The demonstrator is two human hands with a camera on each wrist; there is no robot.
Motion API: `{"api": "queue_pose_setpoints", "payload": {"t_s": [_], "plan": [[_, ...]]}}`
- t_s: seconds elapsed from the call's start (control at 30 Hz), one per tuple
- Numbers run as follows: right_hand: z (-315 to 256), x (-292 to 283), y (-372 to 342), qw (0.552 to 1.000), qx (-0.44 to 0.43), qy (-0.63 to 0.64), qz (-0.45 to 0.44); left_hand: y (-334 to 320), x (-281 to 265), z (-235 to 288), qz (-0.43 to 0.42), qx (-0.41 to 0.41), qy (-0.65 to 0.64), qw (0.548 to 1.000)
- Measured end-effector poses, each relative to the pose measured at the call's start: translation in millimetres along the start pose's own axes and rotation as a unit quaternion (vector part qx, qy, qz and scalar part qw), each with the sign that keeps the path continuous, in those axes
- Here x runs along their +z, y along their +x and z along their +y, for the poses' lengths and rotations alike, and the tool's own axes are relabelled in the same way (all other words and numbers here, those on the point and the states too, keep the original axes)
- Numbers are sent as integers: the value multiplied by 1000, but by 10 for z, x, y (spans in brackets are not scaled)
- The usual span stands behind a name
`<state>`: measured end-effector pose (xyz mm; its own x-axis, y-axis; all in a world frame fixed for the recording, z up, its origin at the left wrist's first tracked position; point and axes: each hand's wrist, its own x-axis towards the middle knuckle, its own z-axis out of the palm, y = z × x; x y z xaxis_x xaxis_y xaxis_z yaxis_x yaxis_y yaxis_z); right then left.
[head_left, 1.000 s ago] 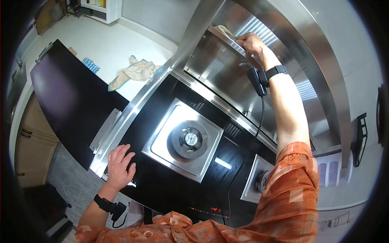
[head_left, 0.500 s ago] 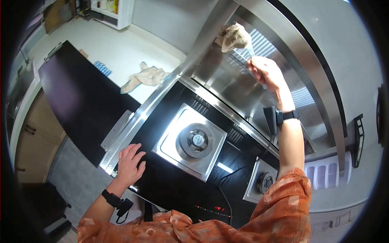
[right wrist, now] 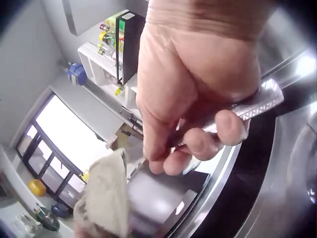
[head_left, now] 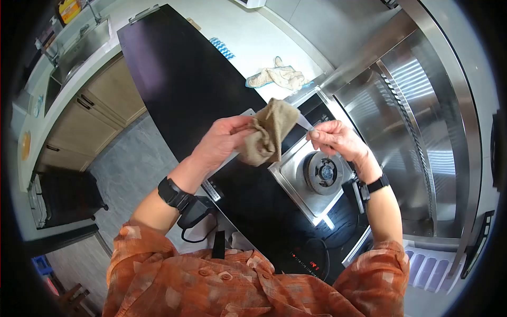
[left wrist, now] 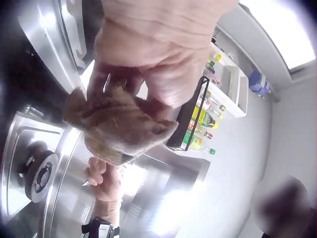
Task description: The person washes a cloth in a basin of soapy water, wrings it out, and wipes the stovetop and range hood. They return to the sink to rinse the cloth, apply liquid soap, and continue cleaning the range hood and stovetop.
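Over the black cooktop [head_left: 269, 211], a brown cloth [head_left: 277, 124] is bunched around the far end of a flat, shiny silver-handled tool [right wrist: 265, 99]. My right hand [head_left: 340, 140] grips this tool, fingers curled round its handle in the right wrist view. The cloth hides the other end, so I cannot tell its kind. My left hand [head_left: 224, 138] pinches the cloth between thumb and fingers from the left. In the left wrist view the cloth [left wrist: 121, 124] hangs folded below the fingertips, with the right hand beyond it.
A gas burner [head_left: 323, 171] on a steel plate sits under the right hand. The steel range hood [head_left: 422, 137] rises at the right. Behind, a cream rag [head_left: 282, 76] and a blue-striped cloth [head_left: 222, 47] lie on the white counter. A sink [head_left: 84, 47] is at far left.
The right hand has brought the cloth-covered tool down from the hood to in front of the body. The left hand has left the cooktop edge and taken hold of the cloth. The view has swung left.
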<state>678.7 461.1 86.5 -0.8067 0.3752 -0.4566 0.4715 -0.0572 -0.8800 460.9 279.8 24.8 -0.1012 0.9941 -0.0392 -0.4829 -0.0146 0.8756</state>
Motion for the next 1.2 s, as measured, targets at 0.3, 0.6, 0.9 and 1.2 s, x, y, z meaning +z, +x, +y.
{"api": "queue_pose_setpoints", "payload": {"t_s": [0.3, 0.6, 0.9, 1.2], "plan": [[-77, -405, 1067, 949, 111, -241, 168, -336, -550, -5, 121, 22, -35, 992], [149, -179, 2070, 867, -67, -384, 311, -345, -663, 26, 131, 24, -15, 991], [143, 739, 483, 993, -66, -60, 75, -23, -20, -163, -25, -13, -81, 996], [-372, -1188, -711, 825, -197, 52, 526, -509, -133, -643, -38, 141, 600, 787]]}}
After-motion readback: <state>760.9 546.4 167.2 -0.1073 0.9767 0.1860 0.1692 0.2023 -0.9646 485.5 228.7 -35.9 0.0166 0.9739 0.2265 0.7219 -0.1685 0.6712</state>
